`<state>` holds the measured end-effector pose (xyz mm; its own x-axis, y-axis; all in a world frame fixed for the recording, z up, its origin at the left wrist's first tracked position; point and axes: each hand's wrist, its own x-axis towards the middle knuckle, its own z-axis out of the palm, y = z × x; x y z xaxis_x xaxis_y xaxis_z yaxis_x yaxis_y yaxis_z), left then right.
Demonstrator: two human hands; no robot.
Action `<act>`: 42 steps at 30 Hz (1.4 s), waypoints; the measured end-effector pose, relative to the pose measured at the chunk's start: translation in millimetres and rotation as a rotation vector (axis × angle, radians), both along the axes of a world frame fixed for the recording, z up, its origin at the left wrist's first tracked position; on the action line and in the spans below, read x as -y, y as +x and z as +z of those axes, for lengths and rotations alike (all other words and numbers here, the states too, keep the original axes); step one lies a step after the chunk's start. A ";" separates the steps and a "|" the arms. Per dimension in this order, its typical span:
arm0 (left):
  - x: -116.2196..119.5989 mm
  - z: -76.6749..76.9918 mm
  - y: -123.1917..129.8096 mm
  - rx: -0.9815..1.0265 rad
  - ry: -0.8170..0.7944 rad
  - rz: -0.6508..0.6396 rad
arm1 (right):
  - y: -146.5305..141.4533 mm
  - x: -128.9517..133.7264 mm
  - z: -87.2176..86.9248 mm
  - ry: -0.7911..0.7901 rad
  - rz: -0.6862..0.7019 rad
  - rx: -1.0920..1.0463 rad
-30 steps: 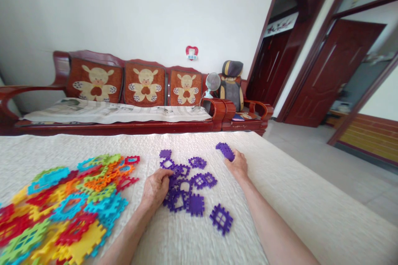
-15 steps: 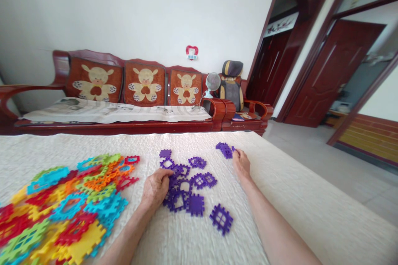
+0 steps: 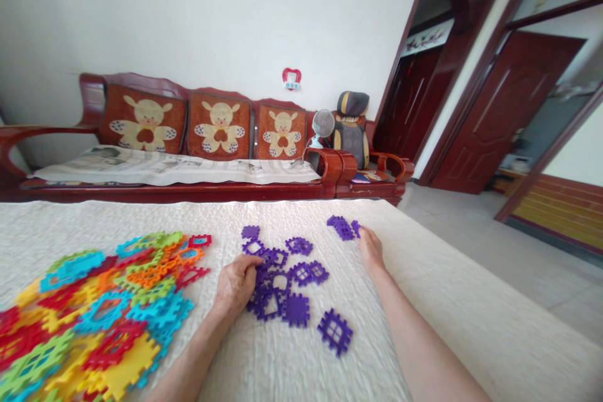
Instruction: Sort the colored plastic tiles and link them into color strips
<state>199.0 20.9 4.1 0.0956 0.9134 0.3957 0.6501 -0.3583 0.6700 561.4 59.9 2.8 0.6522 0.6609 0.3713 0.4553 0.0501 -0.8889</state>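
Observation:
My right hand [image 3: 372,250] is closed in a pinch on a small purple interlocking plastic tile [image 3: 355,227], at the far right of the table. Just left of it lies a small overlapping group of purple tiles [image 3: 340,227]. My left hand [image 3: 238,279] rests at the left edge of a loose purple pile, its fingers bent together on a purple tile [image 3: 267,257]; the fingertips are partly hidden. Around that pile are a solid purple square [image 3: 296,309], window-shaped tiles [image 3: 301,273] and a separate window tile [image 3: 335,331] nearer to me.
A heap of red, yellow, green, blue and orange tiles [image 3: 113,308] covers the left of the table. Pale quilted cloth [image 3: 452,301] covers the tabletop. Beyond its far edge stand a wooden sofa [image 3: 211,191] with bear cushions and a small fan [image 3: 323,124].
My right hand has shifted slightly right, and more of the purple tile at its fingertips shows. The left hand stays in place on the pile.

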 end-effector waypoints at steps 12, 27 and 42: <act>2.3 2.5 1.2 0.017 0.006 0.007 | -16.0 5.9 3.2 -0.195 -0.054 0.428; 1.6 2.9 0.7 0.001 0.010 0.003 | -17.1 3.9 2.2 -0.288 -0.088 0.567; 2.9 5.4 1.1 0.007 0.000 0.007 | -22.6 5.0 5.4 -0.406 -0.127 0.599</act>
<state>200.1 18.0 9.5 0.0867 0.9140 0.3963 0.6482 -0.3539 0.6743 538.8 55.0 8.2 0.4949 0.7551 0.4300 0.8493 -0.3157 -0.4230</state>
